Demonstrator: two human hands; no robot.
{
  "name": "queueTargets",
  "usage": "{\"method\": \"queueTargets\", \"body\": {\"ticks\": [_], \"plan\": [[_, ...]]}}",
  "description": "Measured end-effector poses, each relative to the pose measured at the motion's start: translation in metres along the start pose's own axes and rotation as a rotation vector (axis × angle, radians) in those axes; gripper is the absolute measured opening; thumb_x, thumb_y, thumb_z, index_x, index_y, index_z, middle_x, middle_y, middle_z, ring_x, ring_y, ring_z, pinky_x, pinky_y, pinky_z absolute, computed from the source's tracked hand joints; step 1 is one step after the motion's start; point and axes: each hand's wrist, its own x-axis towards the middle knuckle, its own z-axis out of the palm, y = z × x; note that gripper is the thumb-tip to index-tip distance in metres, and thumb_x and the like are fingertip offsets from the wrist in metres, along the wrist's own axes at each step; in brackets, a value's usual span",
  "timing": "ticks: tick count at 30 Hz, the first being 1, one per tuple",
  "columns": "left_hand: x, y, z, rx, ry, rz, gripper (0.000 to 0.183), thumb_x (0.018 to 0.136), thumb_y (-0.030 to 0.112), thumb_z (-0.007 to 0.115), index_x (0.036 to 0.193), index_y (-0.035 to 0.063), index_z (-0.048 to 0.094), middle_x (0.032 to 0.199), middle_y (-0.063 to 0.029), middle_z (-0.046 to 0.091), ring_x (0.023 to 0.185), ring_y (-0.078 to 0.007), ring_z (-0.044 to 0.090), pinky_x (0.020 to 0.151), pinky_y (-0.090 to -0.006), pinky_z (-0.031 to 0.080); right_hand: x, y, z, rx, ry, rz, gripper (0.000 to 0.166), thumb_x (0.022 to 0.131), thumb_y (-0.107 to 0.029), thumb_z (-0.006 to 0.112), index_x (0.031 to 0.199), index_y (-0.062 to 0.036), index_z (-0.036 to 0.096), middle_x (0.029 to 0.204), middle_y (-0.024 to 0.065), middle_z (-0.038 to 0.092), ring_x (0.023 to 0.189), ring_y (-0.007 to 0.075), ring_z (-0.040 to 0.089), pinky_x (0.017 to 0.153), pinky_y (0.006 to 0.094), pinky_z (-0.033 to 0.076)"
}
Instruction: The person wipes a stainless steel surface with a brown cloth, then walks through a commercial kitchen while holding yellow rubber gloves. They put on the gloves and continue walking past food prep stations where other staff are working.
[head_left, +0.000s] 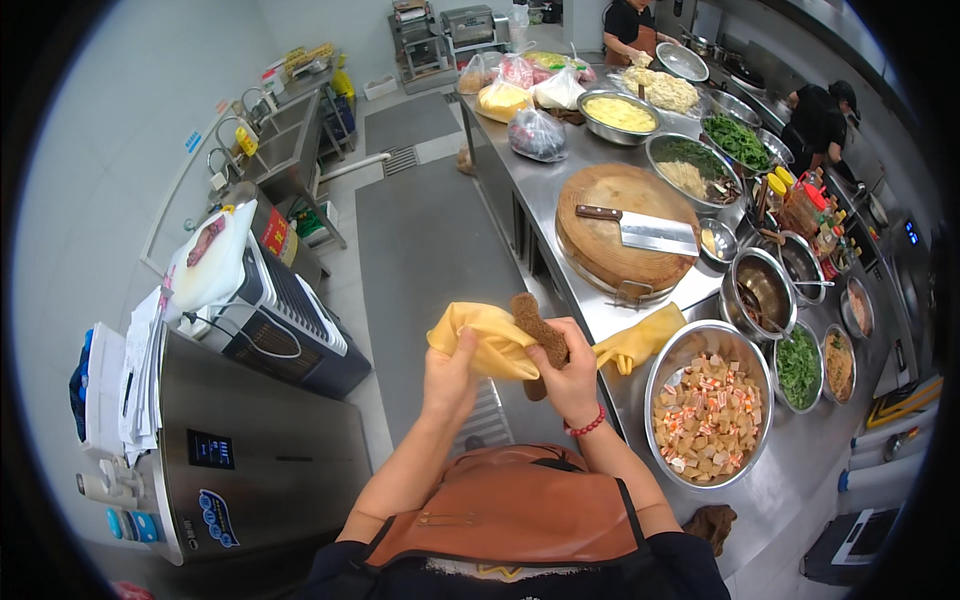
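Observation:
In front of my apron, my left hand (450, 367) grips a crumpled yellow rubber glove (487, 341) with the thumb on top. My right hand (571, 367) pinches the glove's other side. A fuzzy brown strip of cloth (538, 326) passes through my right hand, one end hanging below it. A second yellow rubber glove (645, 337) lies on the steel table just beyond that hand. Beside it stands a large steel bowl (766, 409) of tan cubes and orange-white pieces. Past the gloves, a cleaver (652, 231) rests on a round wooden chopping block (600, 187).
Steel bowls hold chopped greens (799, 365), leafy greens (736, 142) and a yellow food (619, 115). Tied plastic bags (538, 135) crowd the table's far end. Leftward are a steel cabinet (262, 420) and sinks (289, 139). Two people (630, 30) work beyond the table.

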Motion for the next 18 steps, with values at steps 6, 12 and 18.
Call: {"method": "queueTargets", "body": {"ticks": [6,12,18], "plan": [[0.005,-0.010,0.011,0.078,0.146,0.057,0.023,0.094,0.019,0.047,0.105,-0.0002,0.054,0.096,-0.0044,0.059,0.084,-0.0119,0.056,0.075,-0.0257,0.046,-0.010,-0.012,0.001,0.229,-0.021,0.283,0.027,0.077,-0.001,0.062,0.103,0.0014,0.053,0.089,0.0067,0.056,0.082,0.0138,0.055,0.074,0.0232,0.043],[0.006,-0.015,0.006,0.509,0.158,0.289,0.025,0.094,0.022,0.047,0.097,-0.0006,0.058,0.088,-0.0033,0.059,0.079,-0.0096,0.054,0.070,-0.0234,0.044,0.006,-0.053,-0.007,-0.374,0.090,-0.483,0.026,0.068,0.003,0.060,0.094,0.0000,0.057,0.090,0.0110,0.057,0.083,0.0264,0.056,0.073,0.0319,0.046],[0.005,-0.015,0.008,0.365,0.175,0.237,0.025,0.095,0.023,0.046,0.096,-0.0001,0.057,0.091,-0.0049,0.058,0.082,-0.0102,0.054,0.071,-0.0241,0.044,0.001,-0.028,0.007,-0.280,-0.191,-0.258,0.031,0.062,0.008,0.056,0.092,-0.0004,0.057,0.089,0.0133,0.057,0.079,0.0315,0.057,0.067,0.0348,0.048]]}}
